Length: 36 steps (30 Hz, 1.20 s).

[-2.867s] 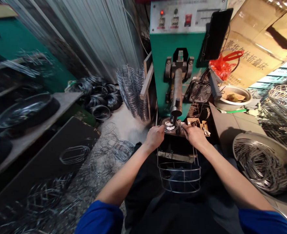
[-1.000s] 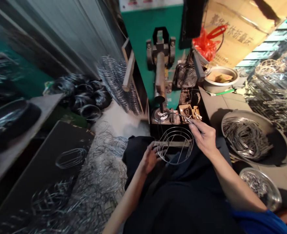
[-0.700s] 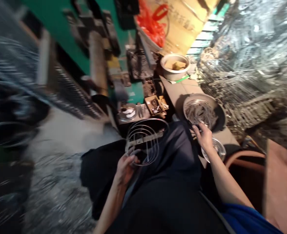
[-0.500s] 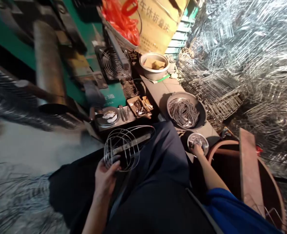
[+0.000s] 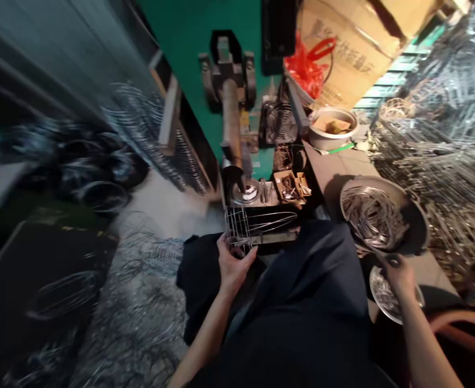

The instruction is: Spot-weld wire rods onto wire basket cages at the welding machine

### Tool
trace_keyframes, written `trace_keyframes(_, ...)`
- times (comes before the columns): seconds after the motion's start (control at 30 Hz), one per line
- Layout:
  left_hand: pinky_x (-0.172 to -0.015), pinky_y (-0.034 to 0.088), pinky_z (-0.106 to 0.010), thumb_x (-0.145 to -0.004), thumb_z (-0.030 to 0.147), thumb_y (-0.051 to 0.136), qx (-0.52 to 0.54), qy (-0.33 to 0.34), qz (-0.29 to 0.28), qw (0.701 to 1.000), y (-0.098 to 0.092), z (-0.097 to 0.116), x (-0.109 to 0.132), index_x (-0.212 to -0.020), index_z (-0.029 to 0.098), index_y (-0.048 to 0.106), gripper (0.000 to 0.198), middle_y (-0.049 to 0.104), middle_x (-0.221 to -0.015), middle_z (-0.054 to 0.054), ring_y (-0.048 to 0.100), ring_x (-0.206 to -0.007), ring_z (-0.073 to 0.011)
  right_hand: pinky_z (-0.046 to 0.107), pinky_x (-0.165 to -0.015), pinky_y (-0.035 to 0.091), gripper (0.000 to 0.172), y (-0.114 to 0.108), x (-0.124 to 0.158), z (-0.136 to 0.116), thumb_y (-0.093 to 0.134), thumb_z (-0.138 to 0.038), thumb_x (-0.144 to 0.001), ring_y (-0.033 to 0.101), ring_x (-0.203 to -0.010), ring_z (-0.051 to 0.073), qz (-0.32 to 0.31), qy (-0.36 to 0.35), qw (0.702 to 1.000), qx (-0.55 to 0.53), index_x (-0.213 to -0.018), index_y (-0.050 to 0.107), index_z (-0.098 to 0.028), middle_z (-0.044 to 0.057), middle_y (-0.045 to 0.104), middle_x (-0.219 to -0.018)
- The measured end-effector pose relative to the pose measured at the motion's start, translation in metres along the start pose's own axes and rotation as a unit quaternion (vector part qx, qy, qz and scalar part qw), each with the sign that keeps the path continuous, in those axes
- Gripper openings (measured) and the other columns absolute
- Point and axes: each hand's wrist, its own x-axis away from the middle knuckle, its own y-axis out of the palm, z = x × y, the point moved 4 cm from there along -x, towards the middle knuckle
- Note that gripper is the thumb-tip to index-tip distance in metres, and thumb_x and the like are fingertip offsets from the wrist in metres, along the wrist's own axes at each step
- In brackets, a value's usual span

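Note:
My left hand grips the near end of a wire basket frame, which lies on its side over my lap in front of the green welding machine. My right hand is closed above a small shiny metal dish of tiny parts at my right, just below a large round pan of bent wire pieces. Whatever its fingers pinch is too small to make out. The machine's electrode arm points down at a round disc.
Small open boxes of parts sit by the disc. A fan, a bowl and a red bag lie behind. Heaps of finished wire frames fill the right. Wire rings cover the floor at left.
My right hand left the basket, reached down to the small dish and has lifted slightly. My left hand turned the basket onto its side. The view swung right, then back toward the machine.

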Motion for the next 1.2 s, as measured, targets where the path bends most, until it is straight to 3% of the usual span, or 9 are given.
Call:
trace_keyframes(0.1,-0.063,0.053,-0.026,-0.069,0.040,0.084,-0.031,0.012,0.014,0.999,-0.010,0.004,-0.005,-0.135,0.022,0.041,0.080,0.062,-0.106,-0.004,0.059,-0.066,-0.0114,0.039,-0.069,0.057,0.049,0.024,-0.024,-0.116,0.060,-0.065,-0.084,0.070,-0.075,0.026,-0.082,-0.071,0.985,-0.131,-0.088,0.072,-0.018,0.013,0.074,-0.085)
trace_keyframes(0.17,-0.064,0.053,-0.026,-0.070,0.039,0.083,-0.045,0.018,0.023,0.999,-0.015,0.008,-0.005,-0.135,0.022,0.041,0.080,0.063,-0.106,-0.005,0.061,-0.068,-0.0124,0.039,-0.087,0.056,0.044,0.046,-0.019,-0.210,0.065,-0.055,-0.087,0.071,-0.095,0.026,-0.216,-0.179,0.937,-0.208,-0.111,0.073,-0.019,0.011,0.076,-0.105)
trace_keyframes(0.23,-0.065,0.053,-0.027,-0.069,0.038,0.083,-0.055,0.025,0.036,0.998,-0.020,0.013,-0.005,-0.135,0.021,0.042,0.079,0.063,-0.106,-0.005,0.063,-0.071,-0.0141,0.040,-0.097,0.053,0.034,0.064,-0.001,-0.290,0.059,-0.046,-0.095,0.069,-0.106,0.025,-0.279,-0.302,0.885,-0.218,-0.114,0.074,-0.022,0.008,0.075,-0.112)
trace_keyframes(0.33,-0.071,0.055,-0.029,-0.069,0.038,0.083,-0.060,0.031,0.052,0.996,-0.027,0.021,-0.007,-0.135,0.020,0.042,0.080,0.065,-0.105,-0.006,0.066,-0.079,-0.0174,0.046,-0.105,0.046,0.026,0.091,0.027,-0.357,0.051,-0.032,-0.101,0.064,-0.118,0.026,-0.272,-0.474,0.824,-0.149,-0.111,0.074,-0.025,0.006,0.076,-0.111)
trace_keyframes(0.4,-0.075,0.055,-0.031,-0.070,0.039,0.083,-0.054,0.033,0.056,0.996,-0.031,0.025,-0.011,-0.135,0.019,0.042,0.079,0.065,-0.105,-0.007,0.068,-0.085,-0.0196,0.050,-0.108,0.041,0.026,0.109,0.037,-0.370,0.050,-0.025,-0.101,0.061,-0.124,0.028,-0.244,-0.534,0.804,-0.093,-0.113,0.073,-0.025,0.005,0.076,-0.110)
trace_keyframes(0.53,-0.084,0.056,-0.033,-0.071,0.038,0.082,-0.035,0.036,0.059,0.997,-0.037,0.026,-0.020,-0.133,0.018,0.043,0.076,0.065,-0.113,-0.010,0.068,-0.099,-0.0227,0.056,-0.110,0.032,0.031,0.133,0.042,-0.370,0.049,-0.017,-0.101,0.058,-0.128,0.028,-0.205,-0.572,0.794,-0.018,-0.125,0.067,-0.025,0.007,0.074,-0.117)
trace_keyframes(0.63,-0.084,0.056,-0.034,-0.071,0.039,0.082,-0.031,0.029,0.058,0.997,-0.039,0.020,-0.026,-0.134,0.019,0.042,0.078,0.065,-0.115,-0.010,0.068,-0.098,-0.0228,0.056,-0.112,0.025,0.031,0.135,0.043,-0.374,0.049,-0.014,-0.100,0.058,-0.127,0.028,-0.174,-0.587,0.791,-0.025,-0.124,0.066,-0.025,0.006,0.075,-0.115)
trace_keyframes(0.93,-0.077,0.056,-0.032,-0.072,0.042,0.082,-0.009,0.011,0.073,0.997,-0.040,0.011,-0.044,-0.137,0.021,0.040,0.080,0.063,-0.107,-0.006,0.066,-0.084,-0.0190,0.049,-0.107,0.030,0.021,0.137,0.029,-0.399,0.053,-0.026,-0.101,0.064,-0.116,0.024,-0.159,-0.585,0.787,-0.112,-0.111,0.072,-0.028,0.005,0.077,-0.105)
trace_keyframes(1.2,-0.081,0.056,-0.033,-0.071,0.040,0.084,0.018,0.025,0.099,0.995,-0.039,0.009,-0.056,-0.138,0.022,0.041,0.081,0.063,-0.106,-0.005,0.067,-0.089,-0.0193,0.047,-0.105,0.031,0.021,0.140,0.026,-0.411,0.054,-0.024,-0.101,0.065,-0.116,0.024,-0.135,-0.593,0.783,-0.130,-0.111,0.072,-0.029,0.003,0.077,-0.105)
